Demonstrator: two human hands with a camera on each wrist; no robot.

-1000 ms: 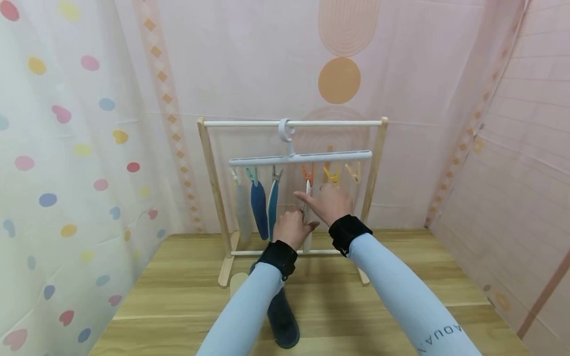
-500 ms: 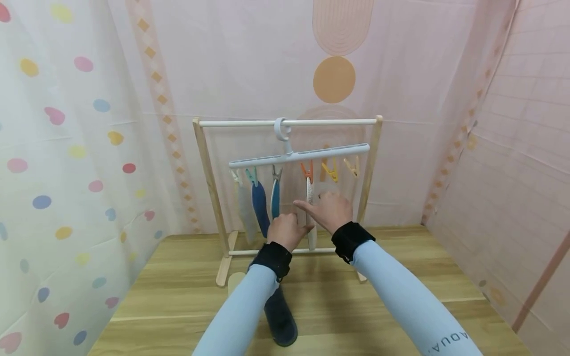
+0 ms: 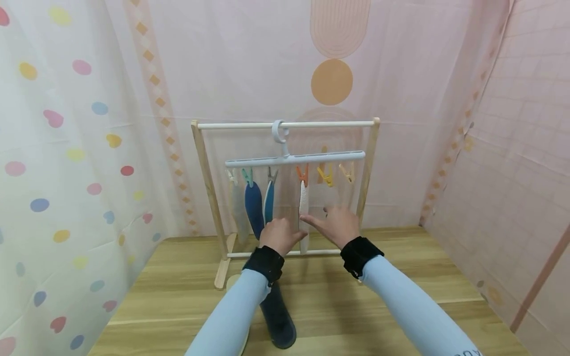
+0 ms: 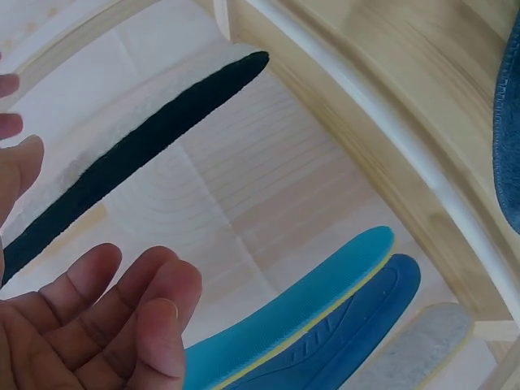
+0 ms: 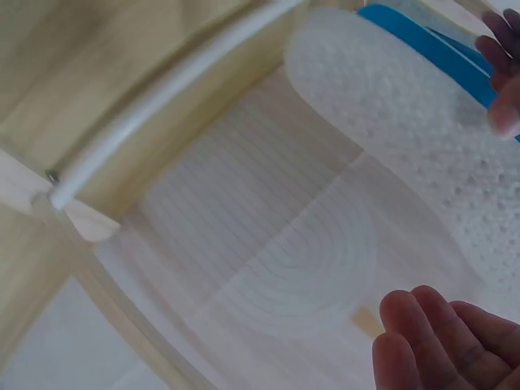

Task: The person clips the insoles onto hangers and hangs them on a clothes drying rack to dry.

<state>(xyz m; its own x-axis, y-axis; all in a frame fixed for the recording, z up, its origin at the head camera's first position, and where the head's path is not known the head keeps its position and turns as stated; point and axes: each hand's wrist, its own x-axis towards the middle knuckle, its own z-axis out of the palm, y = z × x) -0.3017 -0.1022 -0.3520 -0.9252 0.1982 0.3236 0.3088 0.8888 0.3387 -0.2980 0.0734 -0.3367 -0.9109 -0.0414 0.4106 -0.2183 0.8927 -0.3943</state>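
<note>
A white fleecy insole with a dark back hangs from an orange clothes peg on the pale blue hanger. My left hand is just left of its lower part, fingers loosely bent and holding nothing. To its right, my right hand is held with fingers together and thumb out towards the insole, also holding nothing. A teal insole, a dark blue insole and a grey insole hang further left. In the left wrist view the insole's dark side shows beyond the fingers.
The hanger hooks over the top bar of a wooden rack. A yellow peg and a beige peg hang without insoles. On the table, a dark insole lies by a beige one, partly under my left arm.
Both hands have moved down and away from the hanging white insole, the right one more. The hanger tipped up at its right end, then swung back closer to level.
</note>
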